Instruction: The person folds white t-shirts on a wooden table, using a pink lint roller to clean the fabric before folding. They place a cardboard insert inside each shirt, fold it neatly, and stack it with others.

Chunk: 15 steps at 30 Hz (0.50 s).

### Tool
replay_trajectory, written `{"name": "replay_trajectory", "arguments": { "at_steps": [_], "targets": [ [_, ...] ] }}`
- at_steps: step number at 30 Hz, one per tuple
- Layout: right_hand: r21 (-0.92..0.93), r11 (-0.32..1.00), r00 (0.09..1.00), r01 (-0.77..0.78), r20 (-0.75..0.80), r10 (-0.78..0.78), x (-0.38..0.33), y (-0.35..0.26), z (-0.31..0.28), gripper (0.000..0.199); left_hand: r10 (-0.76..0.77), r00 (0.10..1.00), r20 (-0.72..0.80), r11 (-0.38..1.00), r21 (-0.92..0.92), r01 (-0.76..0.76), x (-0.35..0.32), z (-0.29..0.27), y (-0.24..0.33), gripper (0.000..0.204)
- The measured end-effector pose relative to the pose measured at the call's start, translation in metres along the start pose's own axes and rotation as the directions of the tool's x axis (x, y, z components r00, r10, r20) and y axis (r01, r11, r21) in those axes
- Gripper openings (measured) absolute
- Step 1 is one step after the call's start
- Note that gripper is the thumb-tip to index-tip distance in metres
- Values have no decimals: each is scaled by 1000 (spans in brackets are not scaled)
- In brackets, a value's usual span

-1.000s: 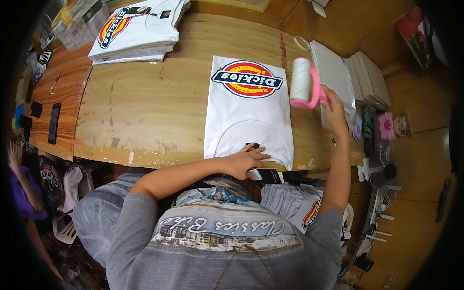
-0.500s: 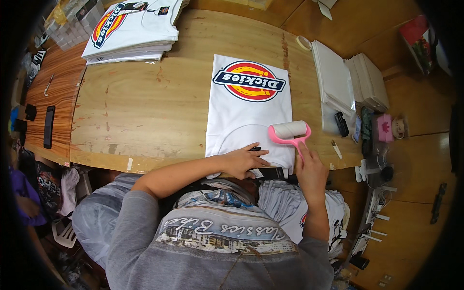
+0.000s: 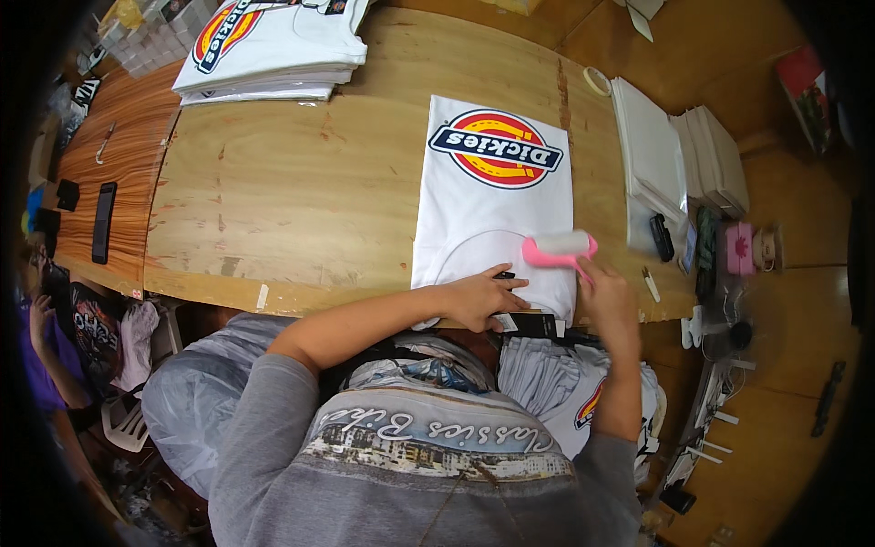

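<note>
A folded white T-shirt (image 3: 456, 205) with a red, yellow and navy chest print lies on the wooden table in front of me. My left hand (image 3: 483, 301) rests on its collar area, fingers spread. Beneath that hand and just beside it, a black hang tag (image 3: 538, 325) sticks out at the near edge. My right hand (image 3: 606, 296) grips the handle of a pink lint roller (image 3: 561, 244), whose pale, motion-blurred roll is over the shirt's right side. The lower end of the handle is hidden in my fingers.
Folded white shirts (image 3: 273, 73) are stacked at far left. Right of my shirt lie flat white packs (image 3: 649, 150), a tape roll (image 3: 597, 82), a black stapler-like object (image 3: 661, 237) and a pink box (image 3: 740, 248). A phone (image 3: 105, 223) sits left. Grey shirts (image 3: 538, 378) pile near my lap.
The whole view has shifted, so the scene sits farther right. Against the shirt, the lint roller has moved slightly left. My left hand stays on the collar. Another person's hand at far left has risen.
</note>
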State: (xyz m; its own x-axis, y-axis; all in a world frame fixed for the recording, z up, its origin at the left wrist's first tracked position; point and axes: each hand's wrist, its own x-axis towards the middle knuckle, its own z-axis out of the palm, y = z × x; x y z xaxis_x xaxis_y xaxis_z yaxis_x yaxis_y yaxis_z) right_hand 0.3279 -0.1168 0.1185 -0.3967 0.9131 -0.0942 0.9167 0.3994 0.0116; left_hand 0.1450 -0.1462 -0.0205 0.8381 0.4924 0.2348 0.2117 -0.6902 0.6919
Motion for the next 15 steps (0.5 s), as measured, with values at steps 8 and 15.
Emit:
{"name": "replay_trajectory", "arguments": {
  "at_steps": [8, 15],
  "targets": [
    [88, 996, 999, -31, -41, 35, -2, 1, -46, 27, -10, 999, -50, 999, -41, 8, 0, 0, 3, 41],
    [318, 948, 984, 2, -168, 54, -12, 22, -26, 30, -14, 998, -55, 1000, -17, 13, 4, -10, 17, 32]
  ]
}}
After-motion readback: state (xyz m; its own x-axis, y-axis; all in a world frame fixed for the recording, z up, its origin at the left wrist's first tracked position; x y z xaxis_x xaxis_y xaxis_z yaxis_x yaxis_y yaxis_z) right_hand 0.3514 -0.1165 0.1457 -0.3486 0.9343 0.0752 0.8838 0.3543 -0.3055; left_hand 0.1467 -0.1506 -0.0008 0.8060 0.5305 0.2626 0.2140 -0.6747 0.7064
